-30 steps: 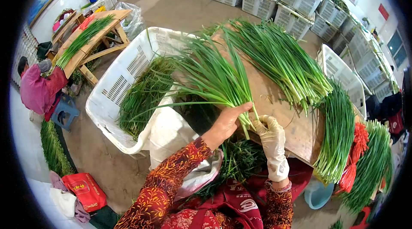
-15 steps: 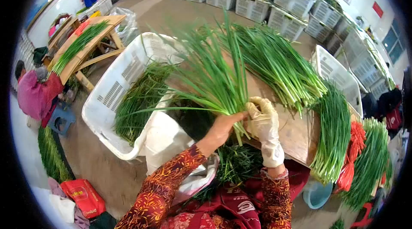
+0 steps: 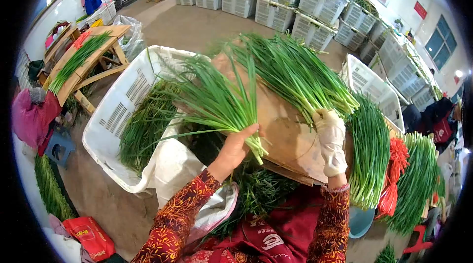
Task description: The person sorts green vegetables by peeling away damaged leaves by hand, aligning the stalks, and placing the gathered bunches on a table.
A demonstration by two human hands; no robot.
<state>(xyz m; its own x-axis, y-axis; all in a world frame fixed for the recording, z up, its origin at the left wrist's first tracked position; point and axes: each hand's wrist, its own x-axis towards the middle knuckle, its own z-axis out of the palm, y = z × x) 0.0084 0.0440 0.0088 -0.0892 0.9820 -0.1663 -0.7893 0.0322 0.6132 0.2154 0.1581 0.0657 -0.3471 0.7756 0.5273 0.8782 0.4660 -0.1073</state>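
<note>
Green bunch: long, flat, narrow leaves (image 3: 217, 98) fan up and away from the left hand (image 3: 232, 150), narrowing to pale stems whose cut ends stick out just below the fingers.
Left hand: bare, closed around the stems of the fanned leaves, with the thumb laid across them.
Right hand: in a thin, wrinkled, whitish glove (image 3: 334, 152), fingers curled at the pale stem ends of the leaf pile (image 3: 300, 68); whether they pinch any stem, I cannot tell.
Leaf pile: thick and layered, glossy green tips pointing away from the person, whitish ends towards the right hand.
Brown board: flat and dull, with a layered near edge; this work surface (image 3: 290, 137) lies under the pile and between the two hands.
Plastic crate: white, with slotted walls and rounded corners; the crate (image 3: 114, 100) stands to the left of the left hand, tangled thin leaves (image 3: 145, 130) inside.
White sack: creased woven cloth (image 3: 175, 167), draped over the crate's near side, beside the left forearm.
Neat bundle: slender green stalks (image 3: 369, 152) with pale ends, just right of the right hand.
Red strips: shiny, gathered strands (image 3: 394, 176) beyond that bundle.
Sleeves: dark red cloth with an orange leafy pattern (image 3: 172, 218) on both forearms.
</note>
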